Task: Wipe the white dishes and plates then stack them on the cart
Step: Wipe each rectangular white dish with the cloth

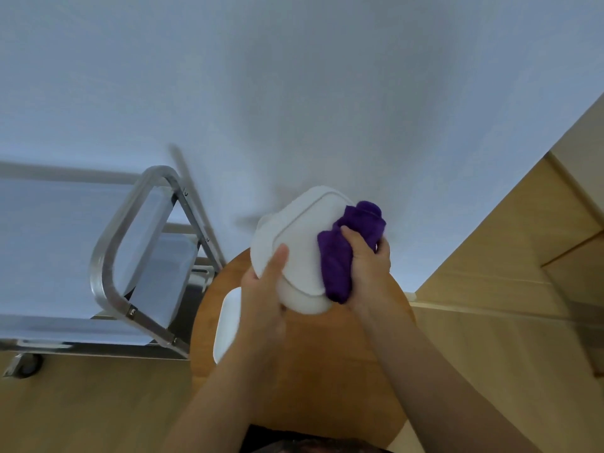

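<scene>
While the left hand grips a white square dish by its near rim, thumb laid across the underside and fingers hidden behind it, the right hand bunches a purple cloth in curled fingers and presses it to the dish's right edge. That dish is held tilted in the air above the far edge of the round wooden table, base turned towards the camera, so the wiping now falls on its bottom. On the table, just left of the left wrist, lies another white dish, partly hidden by the forearm; whether it has been wiped cannot be told. Left of the table stands the metal cart, its handle frame nearest the table and its shelves stretching away to the left; no stacked dish can be made out on the parts of it in view, though a pale curved edge low under the handle is too unclear to name. By this showing the task looks to be at an early or middle stage: one dish is under the cloth, at least one more waits, and the stacking on the cart is yet to come for both.
</scene>
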### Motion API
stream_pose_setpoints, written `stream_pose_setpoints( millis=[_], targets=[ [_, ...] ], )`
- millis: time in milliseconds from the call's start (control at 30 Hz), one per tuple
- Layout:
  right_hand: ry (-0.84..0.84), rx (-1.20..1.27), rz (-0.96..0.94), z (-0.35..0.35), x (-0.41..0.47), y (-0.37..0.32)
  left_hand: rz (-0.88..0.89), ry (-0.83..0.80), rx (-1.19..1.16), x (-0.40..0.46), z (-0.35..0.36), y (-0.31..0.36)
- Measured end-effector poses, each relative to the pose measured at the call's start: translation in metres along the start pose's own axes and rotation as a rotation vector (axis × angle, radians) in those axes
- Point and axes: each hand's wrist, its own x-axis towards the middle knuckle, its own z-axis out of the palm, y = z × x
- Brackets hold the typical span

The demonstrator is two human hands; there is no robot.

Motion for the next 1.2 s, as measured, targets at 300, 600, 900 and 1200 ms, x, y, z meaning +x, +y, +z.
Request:
stream_pose_setpoints(
  millis=[300,600,900,1200],
  targets=[
    [-0.333,-0.794,-0.34,0.006,0.01,-0.006,-0.144,-0.201,0.027,0.021,-0.001,0.012],
    [-0.456,-0.981,-0.621,0.025,-0.042,0.039,-0.025,0.163,-0.071,0.028,-0.002,0.009],
    [-0.416,-0.767,-0.534,-0.02,-0.022,0.052,-0.1,0.044,-0.112,0.038,-0.038,0.024],
    [-0.238,-0.231,0.036,-0.028,-0.01,0.023,0.112,0.093,0.42,0.027,-0.04,0.024]
  ],
)
